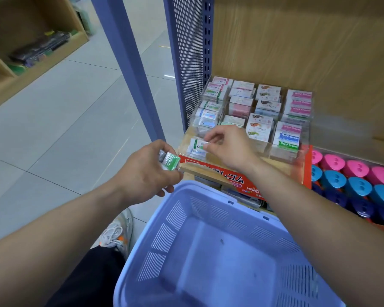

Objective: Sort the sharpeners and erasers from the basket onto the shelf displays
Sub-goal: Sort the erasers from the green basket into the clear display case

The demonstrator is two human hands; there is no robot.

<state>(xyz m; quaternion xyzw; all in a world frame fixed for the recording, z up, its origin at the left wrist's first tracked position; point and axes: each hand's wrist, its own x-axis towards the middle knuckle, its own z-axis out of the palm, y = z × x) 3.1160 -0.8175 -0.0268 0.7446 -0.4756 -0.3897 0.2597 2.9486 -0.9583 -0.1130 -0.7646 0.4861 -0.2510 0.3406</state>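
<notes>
Bare arms, no sleeves in sight

Black trousers (pixel 87 282) at near left, plus a grey-white sneaker (pixel 118 233) with white laces and orange bits.

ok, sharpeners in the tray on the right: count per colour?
Pink sharpeners: 4
Blue sharpeners: 4
Navy sharpeners: 4
Total: 12 in view; the leftmost of each colour shows only in part.

Basket (pixel 208 251) cut off below; eraser (pixel 170 161) labels blurred
</notes>
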